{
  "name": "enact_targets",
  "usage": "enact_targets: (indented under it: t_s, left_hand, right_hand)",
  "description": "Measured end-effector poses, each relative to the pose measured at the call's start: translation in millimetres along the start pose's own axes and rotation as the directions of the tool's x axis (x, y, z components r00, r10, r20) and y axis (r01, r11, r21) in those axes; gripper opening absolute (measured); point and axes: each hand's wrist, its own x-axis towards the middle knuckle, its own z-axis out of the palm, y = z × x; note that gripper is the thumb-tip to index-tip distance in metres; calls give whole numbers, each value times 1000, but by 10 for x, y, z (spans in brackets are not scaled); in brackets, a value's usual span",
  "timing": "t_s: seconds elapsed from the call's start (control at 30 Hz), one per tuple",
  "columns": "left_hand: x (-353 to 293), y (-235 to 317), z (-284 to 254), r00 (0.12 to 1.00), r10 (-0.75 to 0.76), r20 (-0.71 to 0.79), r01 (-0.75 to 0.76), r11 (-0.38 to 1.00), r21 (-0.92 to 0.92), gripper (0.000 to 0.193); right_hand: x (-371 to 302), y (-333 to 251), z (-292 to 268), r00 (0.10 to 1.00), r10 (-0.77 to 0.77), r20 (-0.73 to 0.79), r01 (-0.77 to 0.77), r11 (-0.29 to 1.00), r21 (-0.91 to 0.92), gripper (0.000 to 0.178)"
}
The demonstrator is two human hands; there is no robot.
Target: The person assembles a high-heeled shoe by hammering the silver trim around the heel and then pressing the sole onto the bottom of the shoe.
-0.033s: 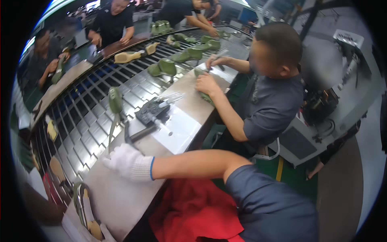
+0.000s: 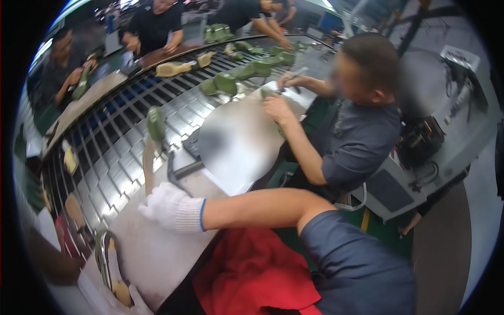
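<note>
My left hand (image 2: pixel 138 303), in a white knit glove, shows only in part at the bottom edge. It grips a green shoe upper (image 2: pixel 101 258) whose pale inside and tan bottom piece face up. My right hand (image 2: pixel 170 208), also gloved, reaches across the worktable with its fingers closed round the near end of a narrow tan strip (image 2: pixel 148 165). At the strip's far end is a rounded green shoe part (image 2: pixel 155 124); I cannot tell whether the two are joined. Just beyond the right hand, a hammer (image 2: pixel 187 169) lies on the table, its dark head close to my knuckles.
A slatted metal conveyor (image 2: pixel 113 163) runs along the table's far side, carrying several green shoe parts (image 2: pixel 226 83) and tan soles (image 2: pixel 173 69). A co-worker (image 2: pixel 362 126) works at the right; others stand across. Red cloth (image 2: pixel 257 273) lies below my forearm. A blurred patch hides part of the table.
The whole view has shifted slightly. The strip at my right hand shows more of its tan face. Both hands keep nearly the same places.
</note>
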Motion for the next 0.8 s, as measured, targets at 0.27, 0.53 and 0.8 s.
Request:
enact_targets:
  t_s: [0.27, 0.53, 0.8]
  left_hand:
    - [-137, -162, 228, 995, -2, -98, -15, 985, -170, 71]
    - [-137, -171, 260, 989, -28, -143, 4, 986, -166, 66]
    - [-135, -280, 111, 991, -16, -135, 1, 994, -108, 66]
  right_hand:
    - [89, -217, -373, 998, 52, 23, -55, 768, 638, 49]
    - [86, -960, 490, 868, 459, 192, -268, 104, 958, 32]
    - [38, -696, 350, 942, 331, -57, -72, 365, 928, 40]
